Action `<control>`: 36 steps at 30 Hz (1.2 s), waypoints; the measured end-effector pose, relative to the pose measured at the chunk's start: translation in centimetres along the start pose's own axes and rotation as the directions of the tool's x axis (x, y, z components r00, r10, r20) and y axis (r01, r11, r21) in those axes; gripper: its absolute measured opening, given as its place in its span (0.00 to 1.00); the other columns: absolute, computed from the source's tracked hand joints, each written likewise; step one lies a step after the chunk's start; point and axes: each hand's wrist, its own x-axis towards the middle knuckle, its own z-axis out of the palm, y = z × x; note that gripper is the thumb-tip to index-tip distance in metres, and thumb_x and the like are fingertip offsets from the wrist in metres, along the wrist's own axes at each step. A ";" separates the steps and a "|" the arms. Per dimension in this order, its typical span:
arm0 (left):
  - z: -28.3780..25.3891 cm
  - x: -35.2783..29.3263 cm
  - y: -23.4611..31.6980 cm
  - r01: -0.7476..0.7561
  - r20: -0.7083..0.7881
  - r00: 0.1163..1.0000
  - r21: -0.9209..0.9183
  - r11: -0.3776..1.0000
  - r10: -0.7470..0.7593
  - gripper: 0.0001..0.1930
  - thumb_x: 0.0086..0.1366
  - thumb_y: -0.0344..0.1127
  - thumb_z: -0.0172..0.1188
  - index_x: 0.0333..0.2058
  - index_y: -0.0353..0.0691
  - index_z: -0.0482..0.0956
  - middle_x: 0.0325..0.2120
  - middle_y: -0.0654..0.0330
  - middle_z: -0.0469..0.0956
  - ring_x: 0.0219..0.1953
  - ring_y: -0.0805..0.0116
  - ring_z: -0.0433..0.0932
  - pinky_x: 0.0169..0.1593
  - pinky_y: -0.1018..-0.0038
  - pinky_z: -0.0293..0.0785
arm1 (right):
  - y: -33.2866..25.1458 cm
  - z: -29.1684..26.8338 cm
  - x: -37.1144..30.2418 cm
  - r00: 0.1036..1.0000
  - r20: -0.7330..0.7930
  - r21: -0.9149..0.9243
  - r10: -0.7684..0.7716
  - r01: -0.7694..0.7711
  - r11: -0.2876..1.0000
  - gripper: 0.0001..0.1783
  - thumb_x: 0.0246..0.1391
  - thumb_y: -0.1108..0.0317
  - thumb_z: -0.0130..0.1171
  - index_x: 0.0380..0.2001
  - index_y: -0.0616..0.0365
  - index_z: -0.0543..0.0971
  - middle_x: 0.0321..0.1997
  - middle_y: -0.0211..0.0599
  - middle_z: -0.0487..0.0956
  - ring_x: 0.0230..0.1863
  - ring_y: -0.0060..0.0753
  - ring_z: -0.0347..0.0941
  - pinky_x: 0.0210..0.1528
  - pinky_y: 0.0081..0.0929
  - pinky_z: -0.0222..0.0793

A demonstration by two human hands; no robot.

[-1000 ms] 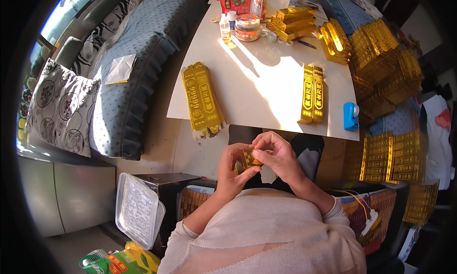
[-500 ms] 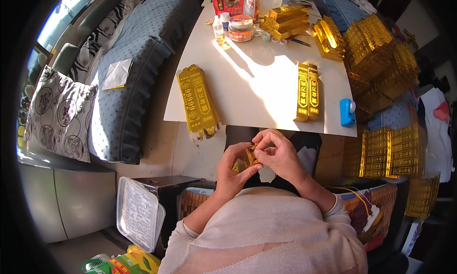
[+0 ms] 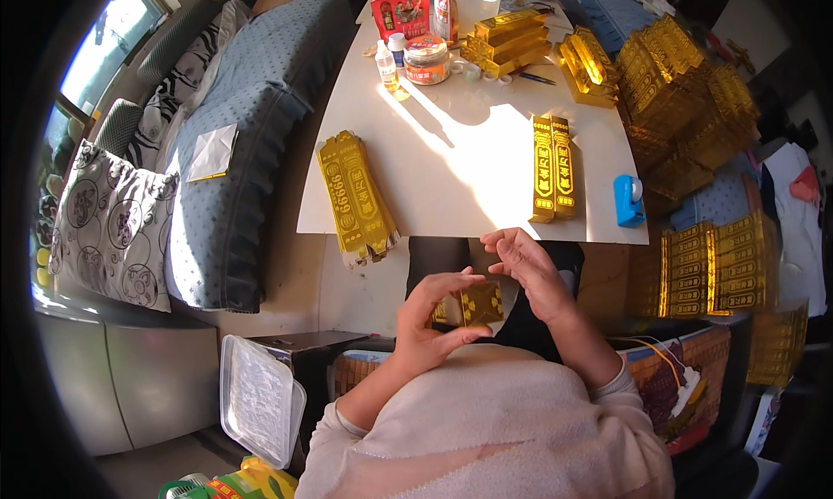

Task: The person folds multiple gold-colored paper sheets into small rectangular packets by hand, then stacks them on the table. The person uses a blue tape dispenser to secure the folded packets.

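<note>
In front of my waist, my left hand (image 3: 436, 312) is wrapped round a gold paper box (image 3: 482, 303), fingers above and thumb below. One end of the box faces up; the palm hides much of the rest. My right hand (image 3: 531, 278) is apart from the box on its right, fingers loosely stretched with nothing in them. A stack of flat gold cartons (image 3: 357, 200) lies at the table's near left, its front end over the edge. Two long, formed gold boxes (image 3: 553, 169) lie side by side at the near right.
On the white table (image 3: 434, 187) stand a blue dispenser-like object (image 3: 628, 201), a lidded jar (image 3: 427, 61), small bottles, a red pouch (image 3: 402, 17) and more gold boxes (image 3: 508, 43). Tall gold box stacks (image 3: 668, 82) rise at right. A blue-covered sofa (image 3: 226, 152) is left.
My right hand has drawn off the box to the right and its fingers have opened. The box has turned in my left hand, its end now showing. The whole view has shifted slightly.
</note>
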 end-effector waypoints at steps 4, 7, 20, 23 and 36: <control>-0.2 1.8 1.8 -0.366 0.290 0.894 0.038 0.930 0.340 0.27 0.57 0.37 0.77 0.53 0.36 0.80 0.53 0.50 0.83 0.62 0.49 0.78 0.72 0.47 0.62 | 0.9 -0.9 -0.9 0.982 0.015 0.121 0.187 -0.188 0.975 0.47 0.68 0.36 0.50 0.73 0.64 0.57 0.75 0.54 0.62 0.74 0.46 0.62 0.71 0.41 0.64; 0.4 2.4 2.4 -0.426 0.440 0.825 0.071 0.902 0.356 0.20 0.61 0.32 0.71 0.52 0.43 0.82 0.57 0.57 0.81 0.68 0.53 0.72 0.75 0.50 0.54 | 0.4 -1.3 0.1 0.966 0.255 0.393 0.043 -0.144 0.908 0.41 0.69 0.42 0.54 0.69 0.65 0.62 0.65 0.51 0.74 0.64 0.42 0.74 0.66 0.38 0.71; -4.3 2.6 2.5 0.431 -0.139 0.875 -0.211 0.877 -0.463 0.30 0.77 0.50 0.54 0.70 0.39 0.65 0.65 0.52 0.70 0.69 0.60 0.65 0.73 0.62 0.53 | 4.2 2.3 2.6 0.917 0.391 -0.026 -0.074 0.091 0.996 0.36 0.59 0.80 0.65 0.67 0.54 0.63 0.60 0.32 0.73 0.64 0.28 0.70 0.69 0.34 0.67; -4.6 1.4 1.1 0.523 -0.095 0.804 -0.359 0.773 -0.587 0.29 0.74 0.51 0.57 0.66 0.41 0.71 0.60 0.55 0.76 0.64 0.64 0.70 0.70 0.65 0.58 | 6.3 3.6 1.9 0.939 0.338 -0.164 -0.070 0.131 0.978 0.30 0.59 0.77 0.65 0.61 0.55 0.66 0.60 0.36 0.74 0.64 0.36 0.74 0.66 0.37 0.70; -3.5 0.3 1.4 0.589 0.042 0.740 -0.521 0.617 -0.671 0.18 0.66 0.31 0.60 0.55 0.40 0.76 0.58 0.57 0.77 0.58 0.68 0.75 0.64 0.69 0.70 | 6.0 4.2 0.4 0.887 0.306 -0.507 -0.345 0.458 0.730 0.33 0.56 0.66 0.70 0.62 0.57 0.69 0.51 0.40 0.79 0.48 0.41 0.80 0.54 0.34 0.74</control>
